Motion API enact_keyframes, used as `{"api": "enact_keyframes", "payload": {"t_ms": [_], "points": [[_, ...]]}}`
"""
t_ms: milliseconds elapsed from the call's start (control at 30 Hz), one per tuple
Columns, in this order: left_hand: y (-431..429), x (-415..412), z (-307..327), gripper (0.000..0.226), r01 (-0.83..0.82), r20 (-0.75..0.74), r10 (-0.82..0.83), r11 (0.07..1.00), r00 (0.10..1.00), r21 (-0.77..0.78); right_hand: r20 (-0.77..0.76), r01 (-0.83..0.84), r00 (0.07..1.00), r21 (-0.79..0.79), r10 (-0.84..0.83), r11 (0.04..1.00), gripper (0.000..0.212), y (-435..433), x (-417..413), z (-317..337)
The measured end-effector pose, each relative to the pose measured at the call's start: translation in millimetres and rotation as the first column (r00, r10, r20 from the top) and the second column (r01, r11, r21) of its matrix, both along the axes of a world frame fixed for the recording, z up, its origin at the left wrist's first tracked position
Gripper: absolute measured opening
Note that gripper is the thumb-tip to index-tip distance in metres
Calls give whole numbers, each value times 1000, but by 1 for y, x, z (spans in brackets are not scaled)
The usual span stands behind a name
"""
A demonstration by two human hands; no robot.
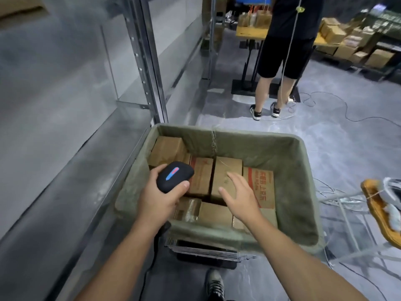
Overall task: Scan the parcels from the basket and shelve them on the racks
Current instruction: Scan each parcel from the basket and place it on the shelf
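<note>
Dim even indoor light, soft focus, perhaps motion-blurred left side, wide-angle edge bending

We see the grey floor (336, 148) carrying the green basket (293, 170) at centre. Inside the basket, cardboard boxes (225, 168) lie packed side by side and touching. The red-printed box (265, 183) sits at their 3 o'clock edge. At 9 o'clock the metal rack (152, 61) stands on the floor, and its lower shelf (65, 170) runs just beside the basket. White cables (347, 200) lie loose on the floor at 3 o'clock. At 1 o'clock a table (249, 32) stands on the floor and bears brown bags (258, 18). Stacked cartons (347, 40) rest at 2 o'clock.
</note>
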State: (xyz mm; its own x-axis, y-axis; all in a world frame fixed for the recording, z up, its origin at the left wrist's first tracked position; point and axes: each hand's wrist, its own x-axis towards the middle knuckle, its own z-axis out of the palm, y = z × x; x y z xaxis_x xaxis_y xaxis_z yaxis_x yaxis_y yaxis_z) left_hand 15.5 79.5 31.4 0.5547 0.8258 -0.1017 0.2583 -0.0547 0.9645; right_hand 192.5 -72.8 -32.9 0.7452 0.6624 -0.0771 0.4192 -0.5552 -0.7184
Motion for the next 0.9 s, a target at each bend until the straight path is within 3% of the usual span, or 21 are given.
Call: {"api": "enact_keyframes", "payload": {"t_ms": [267,533,767,900], "points": [[34,14,-3,71,-144,-61,142,990,988,-13,-67,-133,989,36,135,990,61,79,30,-9],[96,-7,3,59,-232,-84,228,972,970,-41,-108,-228,967,33,231,973,62,174,13,-22],[141,-15,-1,58,-236,-102,227,968,968,-88,-81,-307,949,-24,305,951,61,256,3,-46],[162,-11,-7,59,-213,-116,202,972,972,-95,-120,-267,959,-102,255,958,72,266,2,-61]]}}
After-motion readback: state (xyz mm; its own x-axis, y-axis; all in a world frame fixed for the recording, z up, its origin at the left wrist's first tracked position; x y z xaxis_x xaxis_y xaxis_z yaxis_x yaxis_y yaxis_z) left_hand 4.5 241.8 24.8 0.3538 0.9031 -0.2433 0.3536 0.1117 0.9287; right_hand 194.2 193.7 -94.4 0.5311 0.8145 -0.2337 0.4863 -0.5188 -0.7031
